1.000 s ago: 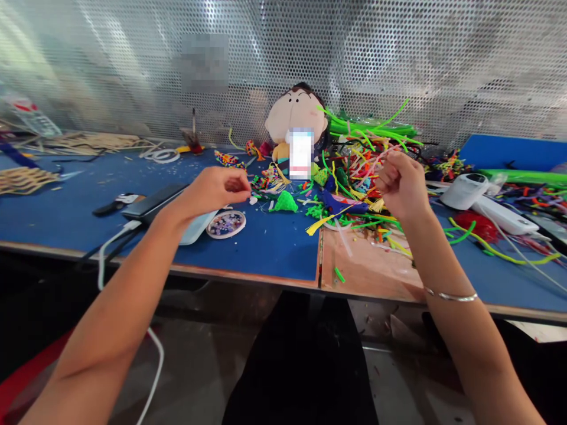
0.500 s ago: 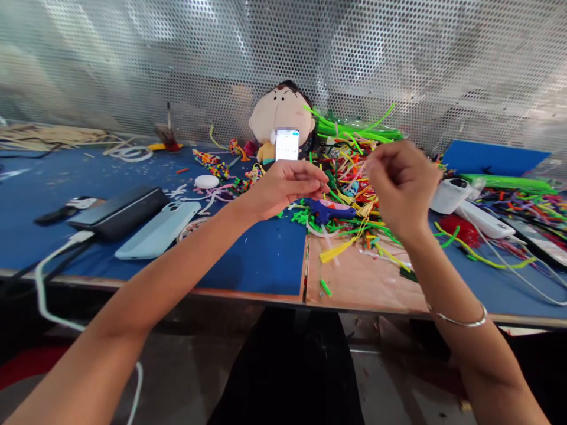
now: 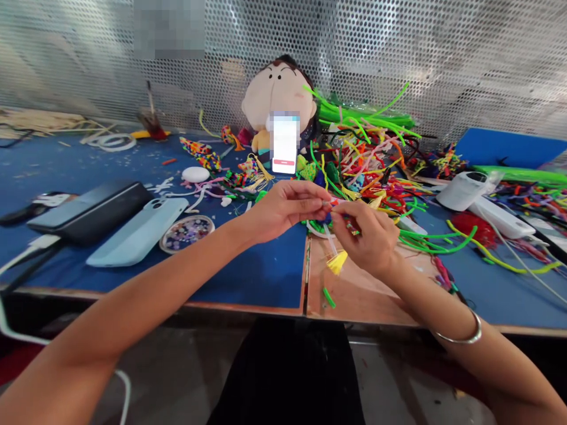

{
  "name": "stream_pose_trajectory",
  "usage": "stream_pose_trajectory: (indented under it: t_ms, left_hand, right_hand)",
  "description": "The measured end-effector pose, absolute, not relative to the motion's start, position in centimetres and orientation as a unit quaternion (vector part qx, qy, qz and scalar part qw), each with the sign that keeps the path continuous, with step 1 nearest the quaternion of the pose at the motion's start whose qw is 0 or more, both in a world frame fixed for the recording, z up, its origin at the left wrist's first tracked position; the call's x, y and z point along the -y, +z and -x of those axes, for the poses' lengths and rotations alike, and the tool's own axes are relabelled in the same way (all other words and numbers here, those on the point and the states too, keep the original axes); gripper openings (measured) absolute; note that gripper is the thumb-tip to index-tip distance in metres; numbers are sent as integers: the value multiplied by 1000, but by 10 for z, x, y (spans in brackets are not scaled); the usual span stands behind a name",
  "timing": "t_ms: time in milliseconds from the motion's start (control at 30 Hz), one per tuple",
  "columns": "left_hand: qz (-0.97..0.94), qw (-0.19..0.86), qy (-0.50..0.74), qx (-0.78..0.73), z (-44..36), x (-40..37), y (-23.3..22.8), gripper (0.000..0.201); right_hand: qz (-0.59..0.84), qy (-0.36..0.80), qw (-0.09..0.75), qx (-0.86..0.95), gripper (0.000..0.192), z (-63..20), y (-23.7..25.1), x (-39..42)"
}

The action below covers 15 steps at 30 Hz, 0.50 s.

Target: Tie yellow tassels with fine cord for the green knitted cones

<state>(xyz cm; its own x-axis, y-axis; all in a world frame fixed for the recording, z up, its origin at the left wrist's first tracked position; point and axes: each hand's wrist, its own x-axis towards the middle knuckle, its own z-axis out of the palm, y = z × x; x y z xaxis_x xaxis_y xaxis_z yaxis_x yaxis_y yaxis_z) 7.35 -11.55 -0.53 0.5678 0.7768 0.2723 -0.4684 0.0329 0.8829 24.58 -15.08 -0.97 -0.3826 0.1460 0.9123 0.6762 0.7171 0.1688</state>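
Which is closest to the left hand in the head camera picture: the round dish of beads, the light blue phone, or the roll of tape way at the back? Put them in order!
From the left hand, nearest first:
1. Round dish of beads, on the blue mat just to its left.
2. Light blue phone, lying beside the dish, farther left.
3. Roll of tape, far back left near the mesh wall.
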Motion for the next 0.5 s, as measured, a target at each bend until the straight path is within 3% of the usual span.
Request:
stream_pose_trajectory:
  t_ms: [500]
  left_hand:
    - [-514,720,441,-150,-81,126,-9,18]
  right_hand:
    - [292,-284,494,768,9,-241,-13,156]
